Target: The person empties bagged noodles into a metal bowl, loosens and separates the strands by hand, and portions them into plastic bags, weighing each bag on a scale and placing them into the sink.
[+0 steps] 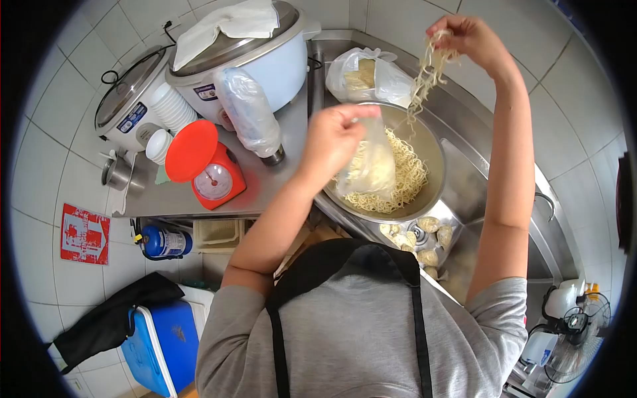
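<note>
Pinched in my left hand [337, 139] is the top of a clear plastic bag [371, 166] with pale noodles inside. The bag hangs over a wide metal bowl [434, 142], in front of its left part. Loose yellow noodles [408, 174] fill much of the bowl. Up at the right, my right hand [464, 41] is closed on a bunch of noodles [428, 76], whose strands dangle toward the bowl's far rim. Behind the bowl stands a white plastic bag [391, 79] with something yellowish in it.
A red kitchen scale [215, 179], a plastic-wrapped bottle [249, 113], stacked white cups [174, 109] and two large cookers, the nearer one white [265, 86], occupy the left counter. Several mottled pale lumps [428, 255] lie in the sink below the bowl. A fan [577, 325] stands at right.
</note>
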`<state>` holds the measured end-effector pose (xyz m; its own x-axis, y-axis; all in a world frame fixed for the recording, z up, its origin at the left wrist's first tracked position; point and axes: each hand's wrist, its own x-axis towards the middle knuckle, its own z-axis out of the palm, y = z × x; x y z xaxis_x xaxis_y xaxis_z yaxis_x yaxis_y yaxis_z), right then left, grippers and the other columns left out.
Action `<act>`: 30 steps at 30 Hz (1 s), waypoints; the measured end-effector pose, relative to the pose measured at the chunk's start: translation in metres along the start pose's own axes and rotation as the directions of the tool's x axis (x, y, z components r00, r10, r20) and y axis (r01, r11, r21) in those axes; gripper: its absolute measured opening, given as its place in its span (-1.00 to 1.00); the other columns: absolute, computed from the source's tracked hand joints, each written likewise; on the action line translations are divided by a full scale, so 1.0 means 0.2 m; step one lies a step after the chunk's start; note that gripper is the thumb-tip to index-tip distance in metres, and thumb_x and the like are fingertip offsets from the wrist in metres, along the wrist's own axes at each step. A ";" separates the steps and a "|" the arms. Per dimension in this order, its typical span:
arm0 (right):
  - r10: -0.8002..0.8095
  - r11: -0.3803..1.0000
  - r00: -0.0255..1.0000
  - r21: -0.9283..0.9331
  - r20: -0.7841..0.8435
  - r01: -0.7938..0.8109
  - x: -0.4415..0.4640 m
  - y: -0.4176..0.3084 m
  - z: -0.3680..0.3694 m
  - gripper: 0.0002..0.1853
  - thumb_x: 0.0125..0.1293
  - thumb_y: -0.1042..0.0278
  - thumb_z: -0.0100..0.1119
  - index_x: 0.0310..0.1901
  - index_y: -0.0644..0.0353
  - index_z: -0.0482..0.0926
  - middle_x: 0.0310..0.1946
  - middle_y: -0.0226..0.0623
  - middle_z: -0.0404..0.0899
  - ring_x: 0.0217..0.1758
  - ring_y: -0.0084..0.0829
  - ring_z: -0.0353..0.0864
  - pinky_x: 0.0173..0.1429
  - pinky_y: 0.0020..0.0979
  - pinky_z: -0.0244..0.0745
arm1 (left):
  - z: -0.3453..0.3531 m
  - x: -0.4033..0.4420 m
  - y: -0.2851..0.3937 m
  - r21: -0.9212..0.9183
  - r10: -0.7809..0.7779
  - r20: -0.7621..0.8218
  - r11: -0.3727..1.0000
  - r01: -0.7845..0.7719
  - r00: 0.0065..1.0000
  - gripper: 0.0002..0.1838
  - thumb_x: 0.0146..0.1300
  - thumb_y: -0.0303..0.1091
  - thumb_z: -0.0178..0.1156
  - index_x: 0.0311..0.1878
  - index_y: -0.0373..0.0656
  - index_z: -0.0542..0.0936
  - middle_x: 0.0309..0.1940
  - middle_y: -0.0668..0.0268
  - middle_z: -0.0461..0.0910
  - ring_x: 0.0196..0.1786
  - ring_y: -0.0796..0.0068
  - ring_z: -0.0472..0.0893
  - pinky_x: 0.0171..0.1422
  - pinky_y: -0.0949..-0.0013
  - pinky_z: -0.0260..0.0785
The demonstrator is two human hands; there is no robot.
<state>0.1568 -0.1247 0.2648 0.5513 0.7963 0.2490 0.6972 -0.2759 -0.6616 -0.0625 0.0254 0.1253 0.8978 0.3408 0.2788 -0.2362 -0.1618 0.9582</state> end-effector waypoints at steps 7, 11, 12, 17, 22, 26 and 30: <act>-0.121 0.964 0.941 0.188 -0.317 0.187 -0.03 -0.24 -0.07 -0.93 0.10 0.53 0.22 -0.35 0.29 0.59 -0.47 -0.38 0.59 -0.45 -0.60 0.51 -0.33 -0.57 0.40 | 0.19 0.14 -0.33 -0.138 -0.285 0.101 0.945 0.297 0.953 -0.57 -0.01 -0.63 0.00 0.00 -0.29 0.53 -0.16 0.32 0.57 -0.48 0.76 0.34 -0.38 0.66 0.23; -0.135 0.944 0.914 0.230 -0.383 0.235 -0.07 -0.32 -0.02 -0.90 0.09 0.48 0.23 -0.36 0.31 0.58 -0.48 -0.32 0.59 -0.45 -0.56 0.52 -0.33 -0.53 0.40 | 0.15 0.18 -0.37 -0.244 -0.282 0.117 0.921 0.302 0.952 -0.50 0.00 -0.63 0.01 0.12 -0.37 0.41 0.01 0.25 0.48 -0.49 0.74 0.32 -0.40 0.66 0.22; -0.131 0.944 0.912 0.231 -0.389 0.235 -0.07 -0.33 0.00 -0.87 0.09 0.44 0.25 -0.37 0.32 0.58 -0.49 -0.29 0.59 -0.45 -0.54 0.53 -0.33 -0.50 0.41 | 0.13 0.18 -0.37 -0.261 -0.284 0.122 0.915 0.307 0.951 -0.48 0.01 -0.63 0.01 0.14 -0.38 0.38 0.03 0.24 0.46 -0.49 0.75 0.31 -0.40 0.66 0.21; -0.119 0.942 0.979 0.292 -0.162 0.163 -0.09 -0.10 0.28 -0.83 0.10 0.51 0.17 -0.23 0.22 0.59 -0.41 -0.43 0.60 -0.35 -0.64 0.54 -0.23 -0.54 0.43 | 0.09 0.20 -0.41 -0.329 -0.327 0.134 0.876 0.353 0.936 -0.46 0.02 -0.62 0.02 0.17 -0.40 0.33 0.05 0.22 0.45 -0.51 0.76 0.28 -0.41 0.67 0.19; 0.086 0.993 0.930 0.040 0.358 -0.107 -0.17 0.14 0.65 -0.74 0.06 0.57 0.18 -0.15 0.24 0.54 -0.36 -0.35 0.59 -0.32 -0.57 0.55 -0.22 -0.50 0.48 | 0.03 0.23 -0.45 -0.395 -0.343 0.183 0.833 0.388 0.921 -0.49 0.02 -0.58 0.03 0.14 -0.37 0.38 -0.35 0.37 0.50 -0.52 0.75 0.29 -0.40 0.66 0.16; 0.078 0.990 0.984 0.104 0.162 -0.096 -0.20 0.26 0.73 -0.70 -0.02 0.46 0.26 -0.17 0.21 0.58 -0.39 -0.28 0.59 -0.41 -0.52 0.52 -0.30 -0.47 0.45 | 0.02 0.22 -0.47 -0.422 -0.340 0.155 0.826 0.373 0.928 -0.47 0.01 -0.61 0.01 0.15 -0.38 0.36 -0.20 0.31 0.51 -0.54 0.76 0.26 -0.44 0.65 0.12; 0.031 0.938 0.997 -0.348 0.067 -0.006 -0.26 0.32 0.81 -0.73 0.00 0.46 0.24 -0.18 0.21 0.58 -0.36 -0.17 0.59 -0.37 -0.44 0.56 -0.25 -0.43 0.45 | 0.02 0.19 -0.42 -0.386 -0.319 0.128 0.856 0.343 0.939 -0.48 0.01 -0.64 -0.02 0.15 -0.41 0.35 0.02 0.23 0.48 -0.57 0.77 0.24 -0.48 0.67 0.12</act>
<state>0.0980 -0.0961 0.0949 0.5405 0.8218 0.1803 0.8100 -0.4503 -0.3757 -0.0067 0.0485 0.0547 0.9660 0.2535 -0.0516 -0.0378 0.3359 0.9411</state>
